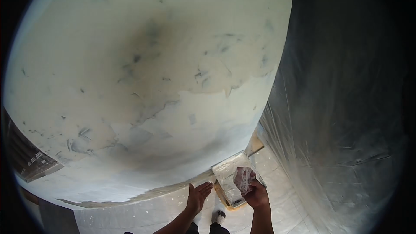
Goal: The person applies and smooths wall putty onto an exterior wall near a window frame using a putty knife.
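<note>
My right hand (256,195) grips a reddish pad smeared with white (244,179), its fingers wrapped round the near side; whether it is a sponge or a folded rag I cannot tell. Below the pad, and partly hidden by it, lies a white-coated tray (224,167) on the floor. My left hand (198,196) is empty, fingers stretched out towards the tray's left edge. In front of both hands rises a large pale wall (208,117), with whiter patches low down and scattered dark marks and scrapes.
Clear plastic sheeting (329,138) hangs along the right side. A light covering (169,214) with white specks spreads over the floor. At the far left is a dark panel with printed marks (37,164). My shoe (220,217) shows just below the tray.
</note>
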### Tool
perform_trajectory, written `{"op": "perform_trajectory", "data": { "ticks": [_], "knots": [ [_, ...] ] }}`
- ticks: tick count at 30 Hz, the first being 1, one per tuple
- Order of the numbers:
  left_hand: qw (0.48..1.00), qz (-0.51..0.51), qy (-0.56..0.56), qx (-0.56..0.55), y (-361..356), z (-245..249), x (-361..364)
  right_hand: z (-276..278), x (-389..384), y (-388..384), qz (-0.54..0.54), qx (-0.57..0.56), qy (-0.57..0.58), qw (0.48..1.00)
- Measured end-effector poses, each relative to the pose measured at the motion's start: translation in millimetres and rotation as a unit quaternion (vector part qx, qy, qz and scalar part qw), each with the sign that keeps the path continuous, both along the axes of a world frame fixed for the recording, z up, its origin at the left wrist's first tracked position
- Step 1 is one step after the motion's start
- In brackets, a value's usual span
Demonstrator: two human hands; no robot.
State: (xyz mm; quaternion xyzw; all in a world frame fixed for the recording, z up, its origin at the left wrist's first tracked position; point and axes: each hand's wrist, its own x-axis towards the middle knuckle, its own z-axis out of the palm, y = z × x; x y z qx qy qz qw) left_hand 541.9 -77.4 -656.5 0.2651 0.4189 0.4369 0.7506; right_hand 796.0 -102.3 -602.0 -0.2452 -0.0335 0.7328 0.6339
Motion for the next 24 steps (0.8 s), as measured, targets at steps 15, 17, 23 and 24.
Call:
{"op": "perform_trajectory", "data": {
  "ticks": [15, 17, 23, 24],
  "knots": [
    [0.734, 0.252, 0.161, 0.609, -15.1, 357.5, -229.6, 309.3, -232.5, 60.0, 0.129, 0.288, 0.009, 0.949],
    [0.684, 0.275, 0.199, 0.645, -20.2, 397.8, -275.5, 338.8, -269.5, 66.1, 0.129, 0.337, -0.012, 0.933],
    [0.547, 0.312, 0.319, 0.708, -12.4, 488.1, -410.0, 420.9, -381.8, 64.3, 0.048, 0.46, -0.052, 0.885],
    [0.51, 0.328, 0.324, 0.727, -7.3, 503.9, -427.3, 434.5, -398.2, 63.2, 0.024, 0.481, -0.053, 0.875]
  ]
}}
